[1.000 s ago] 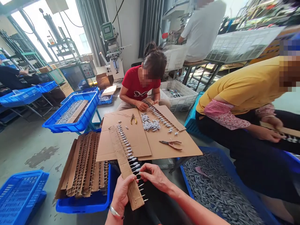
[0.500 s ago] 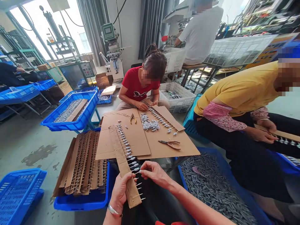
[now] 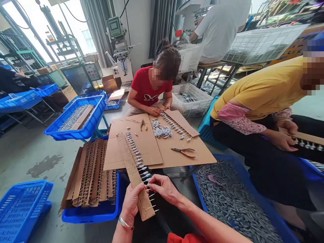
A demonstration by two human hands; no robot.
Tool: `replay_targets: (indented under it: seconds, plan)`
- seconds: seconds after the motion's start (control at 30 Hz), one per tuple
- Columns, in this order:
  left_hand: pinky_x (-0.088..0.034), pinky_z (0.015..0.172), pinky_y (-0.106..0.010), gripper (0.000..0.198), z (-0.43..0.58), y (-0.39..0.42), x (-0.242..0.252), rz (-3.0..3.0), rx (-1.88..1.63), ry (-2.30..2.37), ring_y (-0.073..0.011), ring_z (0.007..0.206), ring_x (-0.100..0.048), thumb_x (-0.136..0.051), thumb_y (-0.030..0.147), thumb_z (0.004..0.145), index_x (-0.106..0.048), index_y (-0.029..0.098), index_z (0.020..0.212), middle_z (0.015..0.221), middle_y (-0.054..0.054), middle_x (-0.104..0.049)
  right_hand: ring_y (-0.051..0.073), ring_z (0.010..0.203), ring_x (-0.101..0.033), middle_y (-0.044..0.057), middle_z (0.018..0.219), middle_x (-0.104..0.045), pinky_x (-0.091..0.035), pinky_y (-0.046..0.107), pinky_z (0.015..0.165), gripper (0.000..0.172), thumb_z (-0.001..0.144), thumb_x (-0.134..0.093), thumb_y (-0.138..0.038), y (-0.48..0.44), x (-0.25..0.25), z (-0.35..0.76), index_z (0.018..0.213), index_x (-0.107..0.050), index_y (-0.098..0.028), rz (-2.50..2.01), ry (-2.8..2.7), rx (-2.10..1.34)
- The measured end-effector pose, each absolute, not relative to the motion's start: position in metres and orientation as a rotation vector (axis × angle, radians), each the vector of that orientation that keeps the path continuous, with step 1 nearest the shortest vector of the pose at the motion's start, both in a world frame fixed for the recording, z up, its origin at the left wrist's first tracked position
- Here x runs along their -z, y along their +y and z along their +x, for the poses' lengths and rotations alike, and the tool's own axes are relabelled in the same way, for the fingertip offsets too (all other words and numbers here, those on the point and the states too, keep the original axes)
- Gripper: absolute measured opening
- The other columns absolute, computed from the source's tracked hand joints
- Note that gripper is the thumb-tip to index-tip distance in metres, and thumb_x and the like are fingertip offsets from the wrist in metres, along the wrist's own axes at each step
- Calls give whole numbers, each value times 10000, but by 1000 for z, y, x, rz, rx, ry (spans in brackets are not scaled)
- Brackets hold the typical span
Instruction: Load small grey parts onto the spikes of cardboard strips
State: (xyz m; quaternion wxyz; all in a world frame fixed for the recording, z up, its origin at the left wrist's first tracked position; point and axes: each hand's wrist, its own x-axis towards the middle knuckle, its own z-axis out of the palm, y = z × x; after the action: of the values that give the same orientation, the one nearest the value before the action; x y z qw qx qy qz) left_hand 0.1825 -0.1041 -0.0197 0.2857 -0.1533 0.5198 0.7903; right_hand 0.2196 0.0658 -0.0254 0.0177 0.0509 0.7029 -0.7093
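Note:
My left hand (image 3: 131, 199) grips a long cardboard strip (image 3: 133, 173) near its lower end. Thin pins stick out along the strip's right edge. Small grey-white spindle-shaped pieces (image 3: 136, 157) sit on the upper pins, while the lowest pins (image 3: 153, 199) are bare. Thumb and fingers of my right hand (image 3: 164, 189) are pinched together at a pin just below the last piece; what lies between the fingertips is mostly hidden. The strip's far end rests over the cardboard-covered table (image 3: 152, 158). A loose pile of the same pieces (image 3: 162, 130) lies there.
Two pliers, yellow-handled (image 3: 143, 125) and brown-handled (image 3: 184, 152), lie on the table. A blue crate (image 3: 91, 216) of pinned strips stands left; a blue bin (image 3: 199, 192) of grey pieces stands right. A person in red (image 3: 152, 86) sits opposite, another in yellow (image 3: 258, 91) at right.
My right hand has shifted slightly left and stays at the strip's pins. The left hand holds the strip nearly as before. The whole view has moved a little.

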Motion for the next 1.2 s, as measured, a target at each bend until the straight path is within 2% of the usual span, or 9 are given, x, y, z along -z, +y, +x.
replay_targets:
  seconds: [0.33,0.53,0.6,0.67,0.7,0.73,0.87,1.03,1.2]
  plan:
    - [-570,570,-283,434,173,-108,35,-451,-2086,1465,-197,614,-708,-927,324,586,-652,159,878,717,-42,-752,155,596,-641,9,633,-698,-476,250,586,158,724,-741,-322,60,26,209,717,-751,-164,242,2200,2212]
    - [-588,570,-326,484,159,-114,54,-418,-2033,1491,-243,609,-725,-953,345,511,-664,148,845,698,-68,-768,163,638,-668,16,692,-731,-483,230,591,194,786,-690,-342,63,29,210,835,-771,-172,131,2340,2057]
    - [-592,568,-331,476,156,-116,57,-432,-2020,1488,-258,621,-735,-953,339,506,-664,152,834,695,-66,-768,153,621,-662,-3,684,-734,-464,206,553,157,807,-669,-282,78,12,205,873,-777,-189,-1,2492,1821]
    - [-591,555,-327,467,157,-116,56,-470,-2024,1482,-263,619,-737,-951,344,506,-664,156,823,684,-64,-764,144,622,-661,-16,691,-740,-442,190,529,134,837,-651,-241,103,-12,191,848,-779,-203,-83,2742,1399]
    - [-591,551,-323,460,158,-116,53,-494,-2030,1477,-259,614,-736,-949,346,514,-663,157,821,682,-64,-762,139,653,-672,-24,716,-746,-455,184,560,160,878,-621,-252,118,-25,181,842,-773,-216,-27,2911,1100]
    - [-591,555,-317,447,160,-115,50,-512,-2038,1469,-251,614,-735,-942,346,533,-663,157,827,690,-65,-764,151,695,-682,2,758,-756,-470,196,601,193,913,-585,-248,134,-38,169,876,-767,-195,32,2975,986]
    - [-601,633,-307,341,174,-115,31,-503,-2059,1408,-228,668,-743,-883,318,665,-658,148,857,743,-82,-772,269,1070,-644,192,1192,-682,-473,320,864,297,949,-441,-123,187,-66,117,1125,-680,-109,201,3105,650]
    - [-601,660,-357,256,184,-118,18,-529,-2001,1361,-264,693,-752,-780,332,787,-631,144,876,748,-118,-773,308,1129,-613,243,1181,-650,-446,385,937,341,916,-390,-29,203,-53,85,1096,-674,-85,193,3029,381]
    - [-599,728,-371,224,188,-120,16,-504,-1980,1320,-272,762,-758,-784,243,771,-652,120,904,830,-147,-786,312,1101,-623,272,1150,-649,-456,375,909,324,906,-393,-9,204,-47,84,1067,-671,-47,248,3038,320]
